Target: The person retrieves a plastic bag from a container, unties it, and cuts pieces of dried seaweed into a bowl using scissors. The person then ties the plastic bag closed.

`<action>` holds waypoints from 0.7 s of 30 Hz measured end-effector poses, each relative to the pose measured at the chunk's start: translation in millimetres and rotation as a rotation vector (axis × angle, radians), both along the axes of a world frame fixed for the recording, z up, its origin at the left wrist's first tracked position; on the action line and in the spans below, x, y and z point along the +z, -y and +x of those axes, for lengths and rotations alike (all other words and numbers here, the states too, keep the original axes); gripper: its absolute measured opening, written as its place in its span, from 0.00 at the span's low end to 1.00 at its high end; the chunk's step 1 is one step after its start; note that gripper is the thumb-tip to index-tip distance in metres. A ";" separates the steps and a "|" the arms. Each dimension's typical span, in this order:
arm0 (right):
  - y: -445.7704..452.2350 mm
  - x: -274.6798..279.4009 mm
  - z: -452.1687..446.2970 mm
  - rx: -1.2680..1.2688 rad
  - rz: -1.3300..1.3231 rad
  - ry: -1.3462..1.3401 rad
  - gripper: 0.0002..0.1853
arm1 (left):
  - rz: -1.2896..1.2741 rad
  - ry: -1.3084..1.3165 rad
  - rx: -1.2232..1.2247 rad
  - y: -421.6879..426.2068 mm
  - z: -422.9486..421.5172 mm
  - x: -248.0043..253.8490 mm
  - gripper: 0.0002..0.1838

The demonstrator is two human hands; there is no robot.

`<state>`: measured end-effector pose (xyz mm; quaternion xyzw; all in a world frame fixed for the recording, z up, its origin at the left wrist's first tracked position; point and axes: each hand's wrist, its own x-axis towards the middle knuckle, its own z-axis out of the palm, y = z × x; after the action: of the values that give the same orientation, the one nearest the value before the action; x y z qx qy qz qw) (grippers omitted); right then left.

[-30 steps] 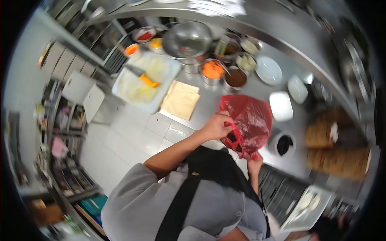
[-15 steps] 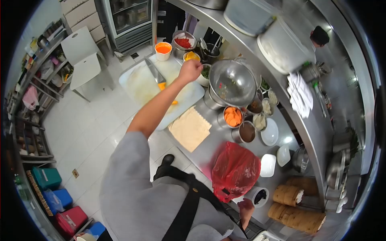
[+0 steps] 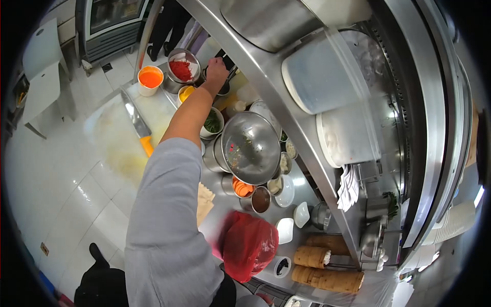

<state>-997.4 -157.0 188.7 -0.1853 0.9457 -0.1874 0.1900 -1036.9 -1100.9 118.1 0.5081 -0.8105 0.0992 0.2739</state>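
Head view: red plastic bag [image 3: 250, 245] sits at the near side of the steel counter [image 3: 217, 192], by the white dish [image 3: 285, 231]; prob. light, soft, slippery, easy to tear, best held by its gathered top. L hand [image 3: 217, 71]'s up by the red-topped pot [image 3: 182, 68], fingers curled in; can't tell what's gripped. R hand's too obscured to judge, bag contents & handles ditto.

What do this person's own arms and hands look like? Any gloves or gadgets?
A plain grey sleeve covers the upper left arm, ending near the elbow. The forearm and left hand are bare, with no glove, watch or cable visible. The right side can't be made out.
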 end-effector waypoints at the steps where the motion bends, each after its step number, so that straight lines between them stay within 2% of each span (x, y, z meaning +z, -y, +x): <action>1: 3.6 2.5 2.4 -0.021 0.013 0.004 0.08 | 0.037 0.033 0.001 2.4 -10.7 -6.8 0.14; 4: 18.2 9.2 3.4 -0.059 0.036 0.006 0.07 | 0.161 0.125 -0.003 16.7 -27.7 -21.6 0.16; 6: 26.4 12.2 3.2 -0.067 0.044 0.008 0.07 | 0.217 0.215 0.016 15.2 -24.5 -14.0 0.17; 11: 38.1 14.4 4.3 -0.085 0.057 0.016 0.07 | 0.199 0.255 0.088 -1.1 -16.0 2.4 0.18; 14: 40.9 13.7 4.4 -0.099 0.049 0.021 0.07 | 0.246 0.171 0.061 2.9 -12.8 10.1 0.17; 15: 40.5 13.5 5.2 -0.104 0.048 0.023 0.07 | 0.349 0.115 0.020 5.0 -13.2 11.5 0.17; 18: 37.8 12.4 8.4 -0.111 0.042 0.026 0.07 | 0.334 -0.062 -0.037 12.0 -16.0 -1.7 0.16; 20: 35.5 10.3 8.4 -0.110 0.034 0.029 0.07 | 0.257 0.003 -0.095 16.4 -17.1 -6.1 0.15; 21: 33.8 9.4 9.0 -0.110 0.030 0.031 0.06 | 0.318 -0.142 -0.048 9.7 -13.4 4.1 0.14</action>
<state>-988.4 -190.8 198.1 -0.1273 0.9542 -0.1862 0.1968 -1050.3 -1110.6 122.2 0.5312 -0.8065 -0.0731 0.2489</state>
